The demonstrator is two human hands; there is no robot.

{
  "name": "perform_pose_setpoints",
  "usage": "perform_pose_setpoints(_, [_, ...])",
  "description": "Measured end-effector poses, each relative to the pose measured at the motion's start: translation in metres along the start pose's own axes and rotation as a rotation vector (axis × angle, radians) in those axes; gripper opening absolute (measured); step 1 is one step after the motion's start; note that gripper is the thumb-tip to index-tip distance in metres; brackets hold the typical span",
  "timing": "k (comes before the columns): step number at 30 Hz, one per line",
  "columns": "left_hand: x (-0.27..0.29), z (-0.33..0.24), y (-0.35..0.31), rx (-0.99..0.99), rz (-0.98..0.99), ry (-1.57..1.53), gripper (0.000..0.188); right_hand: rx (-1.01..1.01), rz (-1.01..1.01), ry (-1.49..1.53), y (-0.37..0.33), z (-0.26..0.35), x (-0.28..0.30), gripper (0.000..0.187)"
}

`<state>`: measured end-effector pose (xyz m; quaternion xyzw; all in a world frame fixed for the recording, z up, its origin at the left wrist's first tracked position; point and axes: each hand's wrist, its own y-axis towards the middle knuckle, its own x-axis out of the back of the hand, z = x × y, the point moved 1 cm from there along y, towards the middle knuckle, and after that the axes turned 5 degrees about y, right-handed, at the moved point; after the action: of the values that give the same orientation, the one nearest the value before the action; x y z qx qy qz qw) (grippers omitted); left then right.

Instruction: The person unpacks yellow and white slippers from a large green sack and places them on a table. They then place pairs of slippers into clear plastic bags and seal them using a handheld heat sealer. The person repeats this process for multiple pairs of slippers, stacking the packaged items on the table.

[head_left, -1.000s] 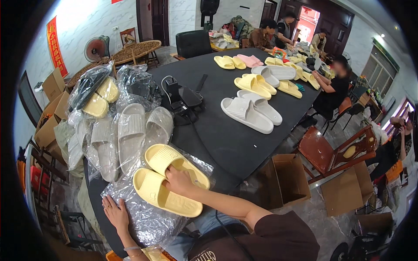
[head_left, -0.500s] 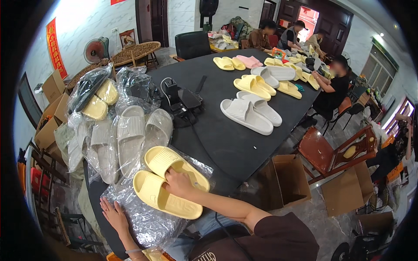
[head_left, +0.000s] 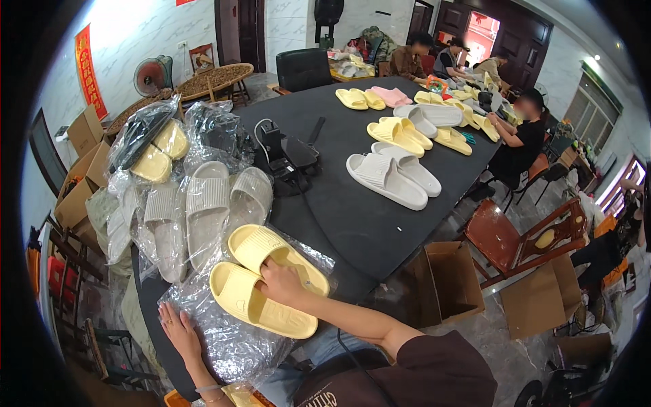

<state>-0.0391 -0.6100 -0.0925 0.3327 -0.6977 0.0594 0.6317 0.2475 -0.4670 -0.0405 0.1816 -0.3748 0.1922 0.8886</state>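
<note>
A pair of yellow slide slippers [head_left: 266, 297] lies side by side near me, over a clear plastic bag. My right hand [head_left: 279, 279] grips the pair where the two slippers meet, its fingertips hidden under the straps. Flat at the table's near left edge, my left hand [head_left: 180, 332] rests with fingers stretched out, beside a stack of clear plastic bags [head_left: 234, 342]. Just beyond the yellow pair are grey slippers [head_left: 207, 203] wrapped in clear plastic. Behind those, a bagged bundle holds yellow slippers [head_left: 161, 152] and something black.
On the black table [head_left: 305, 224] stand a dark device with a cable [head_left: 288, 152], a loose grey pair [head_left: 390, 176] and more yellow slippers [head_left: 400, 134]. Open cardboard boxes [head_left: 451, 278] and a tipped brown chair [head_left: 522, 230] are at the right. Several people work at the far end.
Both hands and the yellow slippers hold nearly the same place. The whole view has shifted very slightly.
</note>
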Motion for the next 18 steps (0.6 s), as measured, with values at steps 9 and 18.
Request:
perform_pose_setpoints(9, [0.017, -0.017, -0.003, -0.005, 0.190, 0.117, 0.057, 0.094, -0.089, -0.009, 0.006, -0.002, -0.006, 0.035])
perform_pose_setpoints(18, [-0.029, 0.013, -0.005, -0.149, 0.020, 0.368, 0.059, 0.389, 0.146, 0.009, -0.008, 0.103, -0.022, 0.023])
